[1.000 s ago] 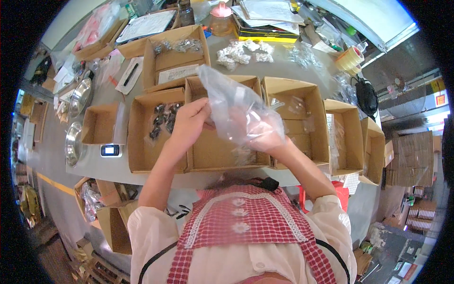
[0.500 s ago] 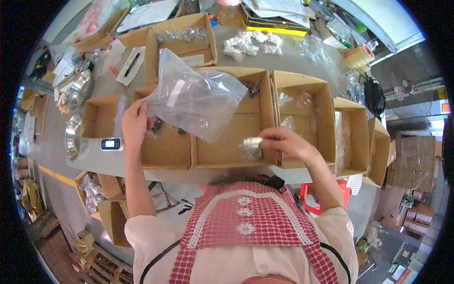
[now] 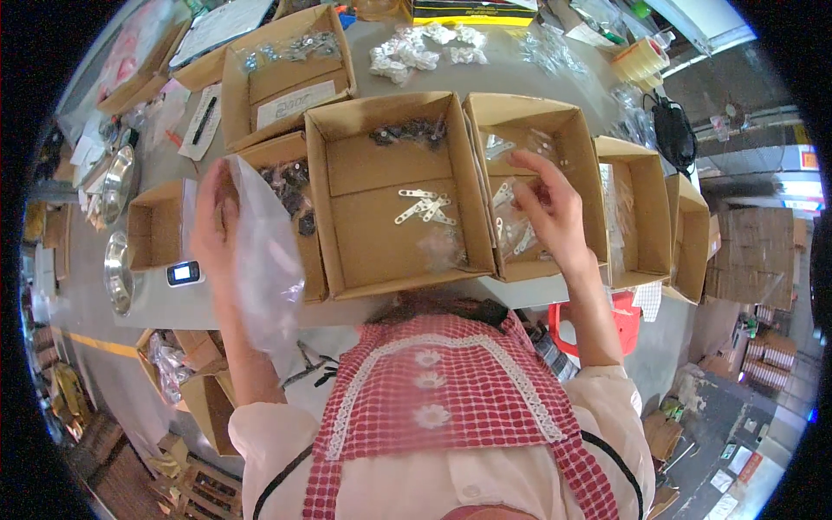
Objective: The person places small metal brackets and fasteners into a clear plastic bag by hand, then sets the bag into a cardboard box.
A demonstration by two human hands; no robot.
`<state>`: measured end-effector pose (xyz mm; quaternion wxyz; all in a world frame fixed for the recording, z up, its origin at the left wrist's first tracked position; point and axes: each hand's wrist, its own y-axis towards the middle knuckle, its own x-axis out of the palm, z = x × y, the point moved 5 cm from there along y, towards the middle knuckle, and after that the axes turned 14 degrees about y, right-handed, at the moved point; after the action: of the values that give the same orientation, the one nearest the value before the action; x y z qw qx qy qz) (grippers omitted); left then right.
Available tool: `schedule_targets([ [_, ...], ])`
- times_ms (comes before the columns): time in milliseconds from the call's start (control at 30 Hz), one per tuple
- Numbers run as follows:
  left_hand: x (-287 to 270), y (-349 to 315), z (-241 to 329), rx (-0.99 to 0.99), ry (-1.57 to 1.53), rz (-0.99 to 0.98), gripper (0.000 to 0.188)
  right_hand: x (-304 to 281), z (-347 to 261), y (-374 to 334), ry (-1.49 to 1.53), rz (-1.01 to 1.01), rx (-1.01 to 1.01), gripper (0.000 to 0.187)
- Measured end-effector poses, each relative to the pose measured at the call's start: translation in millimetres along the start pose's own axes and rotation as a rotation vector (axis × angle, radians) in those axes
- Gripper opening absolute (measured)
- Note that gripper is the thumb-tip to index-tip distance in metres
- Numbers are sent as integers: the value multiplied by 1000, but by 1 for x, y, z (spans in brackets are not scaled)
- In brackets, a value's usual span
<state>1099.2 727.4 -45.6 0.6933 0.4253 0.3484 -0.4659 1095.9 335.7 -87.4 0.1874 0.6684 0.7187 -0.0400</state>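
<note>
My left hand [image 3: 213, 227] is closed on a clear plastic bag [image 3: 267, 260], which hangs down over the edge of a box of dark small parts [image 3: 290, 186]. To its right, a cardboard box [image 3: 355, 247] has several flat white strips with holes [image 3: 425, 206] lying loosely in a pile, and small dark parts [image 3: 407, 133] near its far wall. My right hand [image 3: 555, 212] hovers over the neighbouring cardboard box [image 3: 568, 251], thumb and fingers apart, nothing seen between them. Below it lie more white strips [image 3: 523, 236] and small clear packets.
Further cardboard boxes [image 3: 637, 260] line the right side. Behind stand a box with small shiny parts [image 3: 286, 87] and a heap of white pieces [image 3: 416, 54]. Two metal bowls [image 3: 119, 273], a small cardboard box [image 3: 156, 230] and a small device with a lit screen [image 3: 184, 274] are at the left.
The bag has swung left, off the middle box, with my left hand. My right hand has moved right to the neighbouring box; white strips now show in the middle box. The view has shifted.
</note>
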Motion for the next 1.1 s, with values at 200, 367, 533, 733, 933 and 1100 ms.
schedule_targets([
  [200, 29, -49, 43, 192, -353, -75, 34, 75, -85, -45, 118, -511, -245, 70],
  [367, 51, -75, 61, 54, -608, -174, 29, 143, -65, -69, 129, -659, 66, 60],
  [533, 31, -110, 67, 214, -542, -58, 25, 143, -33, -64, 288, -603, -96, 34],
  [733, 20, -159, 76, 747, -60, -171, 32, 95, -5, -81, 176, -633, -405, 22],
  [933, 80, -216, 64, 947, -18, -507, 35, 65, 36, -136, 63, -882, -387, 34],
  [1100, 148, -258, 56, 968, 81, -771, 53, 36, 128, -189, -23, -694, 63, 52],
])
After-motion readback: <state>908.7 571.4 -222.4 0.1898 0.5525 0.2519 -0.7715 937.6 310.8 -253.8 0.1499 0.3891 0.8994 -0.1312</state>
